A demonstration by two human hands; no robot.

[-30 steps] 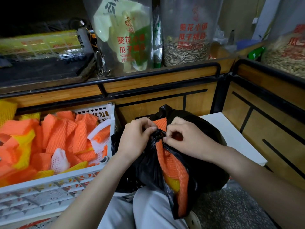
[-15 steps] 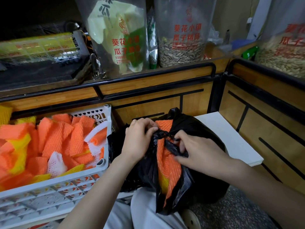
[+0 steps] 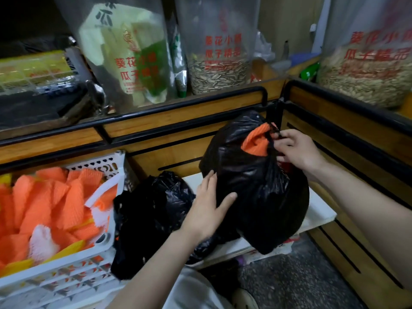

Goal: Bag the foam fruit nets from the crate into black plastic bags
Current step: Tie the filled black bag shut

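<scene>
Your right hand pinches the gathered neck of the filled black bag, fingers curled round the twisted plastic at its top. Your left hand lies flat and spread against the bag's near side, steadying it. The bag stands over the white table; I cannot tell whether its bottom rests there or hangs from your grip.

An orange foam net pokes out through a gap just beside the neck, so the closure looks incomplete. Judging by that, the step in hand is to finish closing this bag and set it down. Push the exposed net back inside with a fingertip before you tighten, or the knot may bite on foam and slip. Draw the neck snug rather than hard: the plastic looks thin, and the load is probably springy enough to puff back if squeezed. Use the left palm to press air out low down.

The crate at your left holds plenty more foam nets, orange, yellow and white. A heap of spare black bags lies between the crate and the filled bag, near to hand for the next load.
</scene>
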